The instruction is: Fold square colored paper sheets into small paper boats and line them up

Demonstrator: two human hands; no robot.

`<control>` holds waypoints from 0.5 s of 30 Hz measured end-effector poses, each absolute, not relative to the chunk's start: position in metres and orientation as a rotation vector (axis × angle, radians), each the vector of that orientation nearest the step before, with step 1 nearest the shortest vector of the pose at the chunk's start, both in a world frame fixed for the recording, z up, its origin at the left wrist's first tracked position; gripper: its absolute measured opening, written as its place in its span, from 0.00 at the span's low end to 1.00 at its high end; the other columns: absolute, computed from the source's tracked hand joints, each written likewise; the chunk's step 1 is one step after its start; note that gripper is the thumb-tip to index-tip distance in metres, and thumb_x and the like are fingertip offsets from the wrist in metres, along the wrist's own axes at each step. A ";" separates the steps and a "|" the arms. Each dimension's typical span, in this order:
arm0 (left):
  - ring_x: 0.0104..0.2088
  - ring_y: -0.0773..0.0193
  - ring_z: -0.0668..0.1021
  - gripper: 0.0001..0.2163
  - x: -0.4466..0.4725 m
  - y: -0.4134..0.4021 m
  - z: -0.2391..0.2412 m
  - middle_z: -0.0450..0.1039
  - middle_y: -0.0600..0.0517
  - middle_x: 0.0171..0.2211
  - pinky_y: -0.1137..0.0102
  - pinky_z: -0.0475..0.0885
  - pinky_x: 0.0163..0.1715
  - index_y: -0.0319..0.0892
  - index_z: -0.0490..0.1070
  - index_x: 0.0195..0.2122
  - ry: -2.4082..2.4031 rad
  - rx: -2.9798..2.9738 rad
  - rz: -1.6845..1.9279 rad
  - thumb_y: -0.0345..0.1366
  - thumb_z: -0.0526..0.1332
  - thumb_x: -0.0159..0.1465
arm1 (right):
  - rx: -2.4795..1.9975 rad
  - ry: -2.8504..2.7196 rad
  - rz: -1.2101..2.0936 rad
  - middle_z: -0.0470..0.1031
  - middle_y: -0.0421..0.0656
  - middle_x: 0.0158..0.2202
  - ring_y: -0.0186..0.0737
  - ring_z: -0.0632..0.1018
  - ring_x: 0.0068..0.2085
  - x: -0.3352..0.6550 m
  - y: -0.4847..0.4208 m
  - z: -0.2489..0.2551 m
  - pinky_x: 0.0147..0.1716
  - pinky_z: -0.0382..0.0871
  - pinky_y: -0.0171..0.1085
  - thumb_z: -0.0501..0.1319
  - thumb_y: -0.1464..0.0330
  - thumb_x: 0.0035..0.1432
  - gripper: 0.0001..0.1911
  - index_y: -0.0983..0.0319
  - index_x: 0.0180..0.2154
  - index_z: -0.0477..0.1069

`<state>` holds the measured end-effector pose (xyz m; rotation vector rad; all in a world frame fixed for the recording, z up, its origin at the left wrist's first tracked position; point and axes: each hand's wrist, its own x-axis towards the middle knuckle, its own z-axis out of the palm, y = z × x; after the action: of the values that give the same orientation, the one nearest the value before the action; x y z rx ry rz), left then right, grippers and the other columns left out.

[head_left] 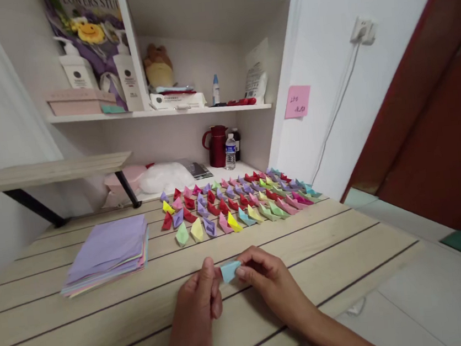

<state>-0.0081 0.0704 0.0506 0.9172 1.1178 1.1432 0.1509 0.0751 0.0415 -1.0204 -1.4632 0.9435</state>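
A small piece of folded light-blue paper point(229, 272) is held just above the table, between my two hands. Thumb and fingertips of my right hand point(269, 277) pinch its right corner. On the other side my left hand point(199, 293) is closed, thumb up and fingers curled, with fingertips at the paper's left edge; part of that grip is hidden. Beyond the hands stand several rows of folded paper boats point(224, 223) in red, purple, pink, yellow, green and blue. To the left lies a stack of square coloured paper point(106, 251), purple on top.
The slatted wooden table point(119, 330) ends at the right above a tiled floor. A raised wooden shelf point(47, 173) on black legs stands at the back left. Behind the boats are a dark red jug point(217, 148), a water bottle point(230, 152) and a white plastic bag point(166, 177).
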 end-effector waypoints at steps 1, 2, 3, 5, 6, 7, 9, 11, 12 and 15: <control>0.19 0.72 0.56 0.27 -0.009 0.070 0.052 0.55 0.60 0.16 0.71 0.53 0.22 0.44 0.61 0.19 1.108 0.932 1.123 0.63 0.64 0.53 | -1.018 -1.479 0.907 0.71 0.39 0.29 0.38 0.72 0.32 0.150 0.074 0.041 0.33 0.64 0.35 0.63 0.67 0.61 0.05 0.61 0.32 0.75; 0.19 0.72 0.56 0.27 -0.010 0.071 0.053 0.56 0.60 0.17 0.71 0.53 0.22 0.43 0.61 0.20 1.094 0.941 1.104 0.63 0.64 0.52 | -1.015 -1.495 0.867 0.71 0.39 0.30 0.39 0.73 0.33 0.149 0.073 0.040 0.34 0.65 0.36 0.63 0.68 0.61 0.05 0.60 0.32 0.76; 0.19 0.72 0.56 0.27 -0.011 0.071 0.054 0.57 0.60 0.18 0.71 0.53 0.22 0.43 0.62 0.20 1.078 0.945 1.082 0.64 0.64 0.52 | -1.012 -1.510 0.825 0.72 0.40 0.30 0.39 0.73 0.34 0.149 0.073 0.040 0.35 0.65 0.36 0.62 0.70 0.61 0.05 0.60 0.32 0.76; 0.19 0.72 0.57 0.27 -0.013 0.071 0.055 0.58 0.60 0.18 0.71 0.53 0.22 0.43 0.64 0.22 1.044 0.956 1.032 0.64 0.63 0.52 | -1.006 -1.541 0.742 0.73 0.41 0.32 0.41 0.73 0.36 0.150 0.074 0.041 0.38 0.64 0.37 0.62 0.72 0.61 0.05 0.60 0.33 0.76; 0.19 0.72 0.57 0.26 -0.014 0.072 0.055 0.59 0.60 0.18 0.71 0.53 0.22 0.43 0.64 0.22 1.038 0.969 1.009 0.64 0.63 0.52 | -1.003 -1.555 0.705 0.74 0.41 0.33 0.41 0.74 0.37 0.150 0.075 0.041 0.39 0.64 0.38 0.61 0.72 0.61 0.06 0.59 0.33 0.76; 0.19 0.72 0.57 0.26 -0.014 0.072 0.056 0.58 0.60 0.17 0.71 0.53 0.22 0.43 0.64 0.22 1.044 0.987 0.990 0.64 0.63 0.52 | -0.999 -1.568 0.674 0.74 0.42 0.33 0.41 0.74 0.38 0.151 0.076 0.041 0.39 0.64 0.38 0.61 0.73 0.61 0.06 0.59 0.33 0.76; 0.20 0.72 0.55 0.25 -0.014 0.071 0.056 0.57 0.60 0.15 0.71 0.52 0.22 0.44 0.63 0.20 1.087 1.027 0.969 0.62 0.64 0.53 | -0.993 -1.591 0.627 0.74 0.42 0.34 0.41 0.74 0.39 0.152 0.077 0.040 0.40 0.65 0.38 0.61 0.74 0.61 0.07 0.59 0.34 0.76; 0.20 0.71 0.54 0.24 -0.012 0.070 0.055 0.56 0.60 0.14 0.71 0.51 0.23 0.43 0.63 0.20 1.133 1.043 0.968 0.60 0.66 0.53 | -0.987 -1.603 0.594 0.74 0.42 0.35 0.41 0.74 0.39 0.153 0.077 0.040 0.41 0.65 0.38 0.60 0.75 0.61 0.08 0.59 0.35 0.76; 0.20 0.72 0.53 0.24 -0.011 0.070 0.054 0.55 0.61 0.14 0.71 0.50 0.23 0.43 0.63 0.19 1.149 1.041 0.971 0.59 0.66 0.53 | -0.985 -1.609 0.581 0.74 0.42 0.35 0.41 0.74 0.39 0.153 0.076 0.040 0.41 0.65 0.38 0.60 0.75 0.61 0.08 0.59 0.35 0.76; 0.20 0.71 0.52 0.24 -0.008 0.069 0.052 0.54 0.61 0.14 0.71 0.50 0.23 0.44 0.61 0.18 1.185 1.031 0.991 0.59 0.66 0.52 | -0.964 -1.632 0.551 0.74 0.42 0.38 0.41 0.75 0.42 0.154 0.073 0.043 0.44 0.66 0.39 0.60 0.75 0.62 0.08 0.58 0.37 0.76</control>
<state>-0.0084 0.0692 0.0524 1.0305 1.1845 0.9912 0.1540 0.0730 0.0426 -0.9642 -1.6316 0.5506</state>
